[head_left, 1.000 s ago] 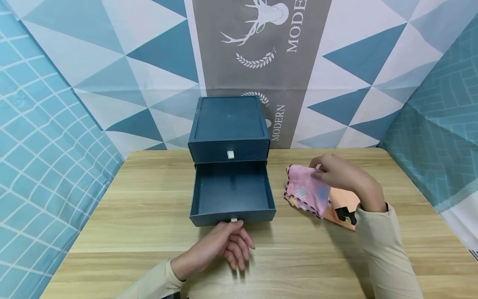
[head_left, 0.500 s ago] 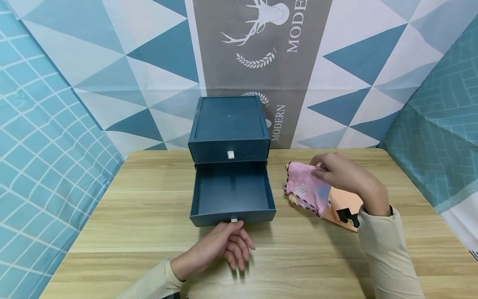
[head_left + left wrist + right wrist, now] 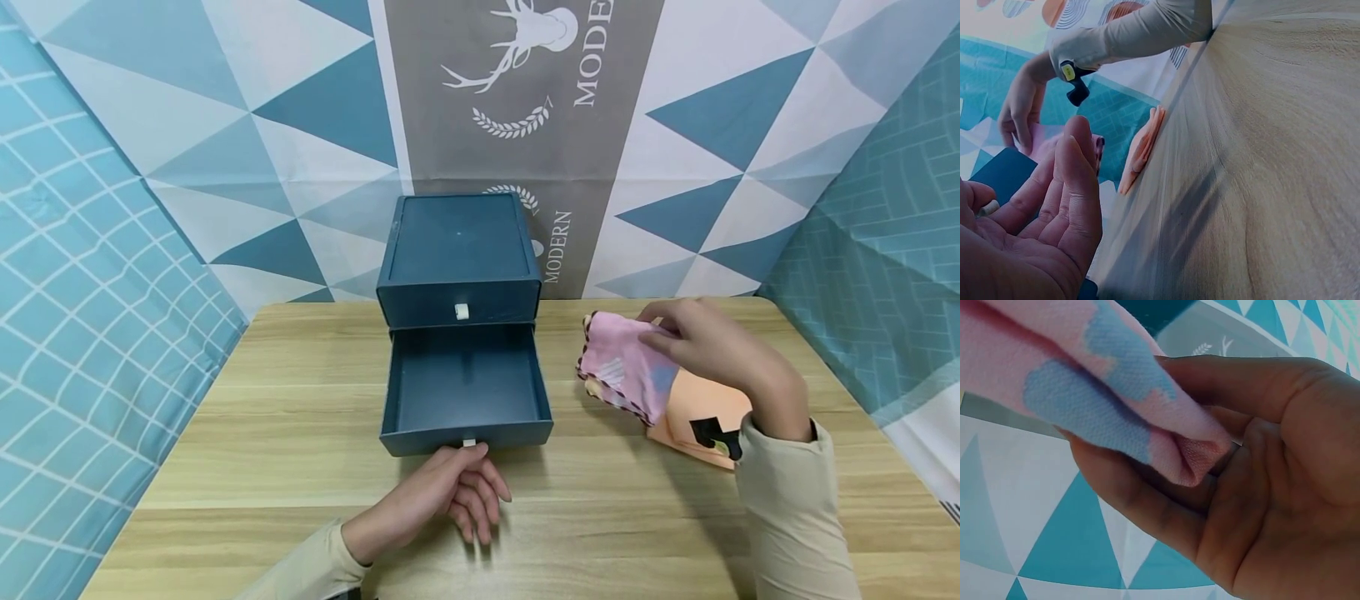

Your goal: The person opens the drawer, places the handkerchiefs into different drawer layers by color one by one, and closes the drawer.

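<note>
Over the wooden tabletop, the left hand pinches the white tab of the pulled-out drawer ahead, while the right hand has lifted the pink cloth pinched at its fingertips higher, freeing it from the orange cloth below.

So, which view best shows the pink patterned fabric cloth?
The head view: it takes in most of the pink patterned cloth. Right wrist: only a close-up section. Left wrist: the left hand partly hides it.
</note>
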A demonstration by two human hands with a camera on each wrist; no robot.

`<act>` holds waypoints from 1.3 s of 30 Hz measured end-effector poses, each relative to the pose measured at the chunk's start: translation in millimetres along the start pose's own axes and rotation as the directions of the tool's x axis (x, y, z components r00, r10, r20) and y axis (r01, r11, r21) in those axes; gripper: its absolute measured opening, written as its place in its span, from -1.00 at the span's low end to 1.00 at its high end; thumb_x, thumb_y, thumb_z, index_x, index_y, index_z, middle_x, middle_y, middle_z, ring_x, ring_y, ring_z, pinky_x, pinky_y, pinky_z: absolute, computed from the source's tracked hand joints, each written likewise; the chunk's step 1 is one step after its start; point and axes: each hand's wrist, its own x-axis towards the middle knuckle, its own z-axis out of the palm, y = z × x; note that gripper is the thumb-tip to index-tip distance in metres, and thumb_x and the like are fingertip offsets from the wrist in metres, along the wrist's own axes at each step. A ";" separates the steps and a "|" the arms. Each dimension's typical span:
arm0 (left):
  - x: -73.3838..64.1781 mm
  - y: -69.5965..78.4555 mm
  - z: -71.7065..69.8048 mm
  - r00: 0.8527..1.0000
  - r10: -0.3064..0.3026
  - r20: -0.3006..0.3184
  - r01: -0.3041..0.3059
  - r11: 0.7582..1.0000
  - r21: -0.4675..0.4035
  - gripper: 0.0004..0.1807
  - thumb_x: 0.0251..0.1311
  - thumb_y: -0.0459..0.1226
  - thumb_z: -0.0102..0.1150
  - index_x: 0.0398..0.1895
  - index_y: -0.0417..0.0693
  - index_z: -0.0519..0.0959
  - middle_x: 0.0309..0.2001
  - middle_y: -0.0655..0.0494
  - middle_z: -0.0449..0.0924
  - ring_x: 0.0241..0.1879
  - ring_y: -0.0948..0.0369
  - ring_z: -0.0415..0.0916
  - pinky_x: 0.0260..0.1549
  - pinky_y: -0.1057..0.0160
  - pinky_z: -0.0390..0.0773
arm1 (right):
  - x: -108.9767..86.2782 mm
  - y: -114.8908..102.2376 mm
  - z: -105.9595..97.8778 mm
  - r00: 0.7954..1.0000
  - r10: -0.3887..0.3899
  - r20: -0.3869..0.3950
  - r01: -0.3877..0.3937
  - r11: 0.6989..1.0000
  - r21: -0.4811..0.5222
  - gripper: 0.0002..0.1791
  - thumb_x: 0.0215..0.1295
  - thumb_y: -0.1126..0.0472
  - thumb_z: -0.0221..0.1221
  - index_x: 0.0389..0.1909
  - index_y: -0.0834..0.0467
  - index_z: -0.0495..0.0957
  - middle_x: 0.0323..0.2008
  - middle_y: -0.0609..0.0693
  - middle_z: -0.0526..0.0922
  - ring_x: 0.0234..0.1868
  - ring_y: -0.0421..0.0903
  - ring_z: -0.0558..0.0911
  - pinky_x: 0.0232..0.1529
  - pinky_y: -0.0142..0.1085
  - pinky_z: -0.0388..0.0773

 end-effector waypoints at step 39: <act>0.6 0.1 0.0 1.000 -0.013 -0.003 0.013 1.000 -0.004 -0.34 0.51 0.12 -0.23 -0.12 -0.34 0.59 -0.39 -0.02 0.67 -0.51 0.21 0.65 -0.54 0.30 0.64 | -26.2 -44.3 -7.6 0.805 -0.270 -0.529 0.303 0.953 -0.025 -0.74 0.19 0.44 0.33 -0.17 0.07 0.72 -0.54 -0.25 0.54 -0.53 -0.36 0.35 -0.58 -0.49 0.22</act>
